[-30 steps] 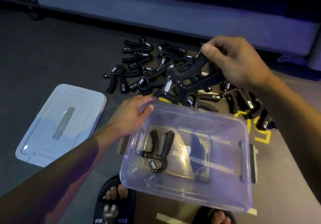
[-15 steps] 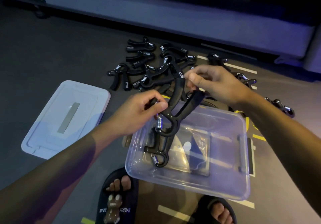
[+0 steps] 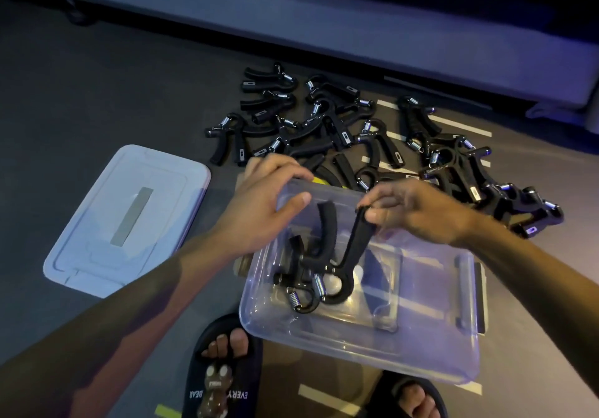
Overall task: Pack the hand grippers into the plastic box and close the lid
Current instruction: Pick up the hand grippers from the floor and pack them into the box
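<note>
Head view: right hand (image 3: 418,211) pinched one handle of a hand gripper (image 3: 337,255), lowering it into the plastic box (image 3: 405,353) onto another gripper (image 3: 296,283) already inside. Left hand (image 3: 262,202) fingers curled over the box's far-left rim, steadying it. Lid (image 3: 97,223) lay on the floor, left of the box, still off. Pile of grippers (image 3: 340,132) sat on the far side. Risk, judged: springs or handles could hook together and sit crooked, later blocking the lid. Right half of the box was open room; the near wall sat by a slipper (image 3: 223,385)
</note>
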### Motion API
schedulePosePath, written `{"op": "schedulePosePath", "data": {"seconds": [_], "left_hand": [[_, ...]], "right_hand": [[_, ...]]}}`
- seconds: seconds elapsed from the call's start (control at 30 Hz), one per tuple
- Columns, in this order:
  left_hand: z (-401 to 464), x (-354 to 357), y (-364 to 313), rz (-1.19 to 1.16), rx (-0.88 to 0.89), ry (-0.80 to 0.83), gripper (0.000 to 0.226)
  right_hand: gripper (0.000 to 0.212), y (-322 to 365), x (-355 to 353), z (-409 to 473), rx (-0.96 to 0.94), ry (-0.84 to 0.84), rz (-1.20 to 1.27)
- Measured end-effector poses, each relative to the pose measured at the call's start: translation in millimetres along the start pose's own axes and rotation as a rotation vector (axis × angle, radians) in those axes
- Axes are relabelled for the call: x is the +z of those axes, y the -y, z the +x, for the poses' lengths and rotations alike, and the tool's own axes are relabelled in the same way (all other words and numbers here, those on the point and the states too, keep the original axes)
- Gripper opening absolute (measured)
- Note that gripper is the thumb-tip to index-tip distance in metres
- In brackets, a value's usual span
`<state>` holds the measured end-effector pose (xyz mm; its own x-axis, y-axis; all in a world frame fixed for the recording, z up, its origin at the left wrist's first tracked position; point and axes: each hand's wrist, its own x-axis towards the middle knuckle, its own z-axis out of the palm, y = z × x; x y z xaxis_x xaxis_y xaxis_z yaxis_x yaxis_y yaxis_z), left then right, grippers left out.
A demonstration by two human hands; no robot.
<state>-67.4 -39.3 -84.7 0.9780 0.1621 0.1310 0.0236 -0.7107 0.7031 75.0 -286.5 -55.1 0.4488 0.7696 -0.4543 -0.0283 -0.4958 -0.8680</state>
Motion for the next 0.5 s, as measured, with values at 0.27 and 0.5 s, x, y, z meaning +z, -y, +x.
{"op": "schedulePosePath", "data": {"seconds": [0.27,0.5], "left_hand": [[3,28,13,0.182,-0.004,0.158,0.051],[3,28,12,0.171,-0.015,0.152,0.049]], "right_hand": [[0.013,-61,46,24,0.115,0.049,-0.111],[0.021,-82,54,45,0.234,0.011,0.057]]}}
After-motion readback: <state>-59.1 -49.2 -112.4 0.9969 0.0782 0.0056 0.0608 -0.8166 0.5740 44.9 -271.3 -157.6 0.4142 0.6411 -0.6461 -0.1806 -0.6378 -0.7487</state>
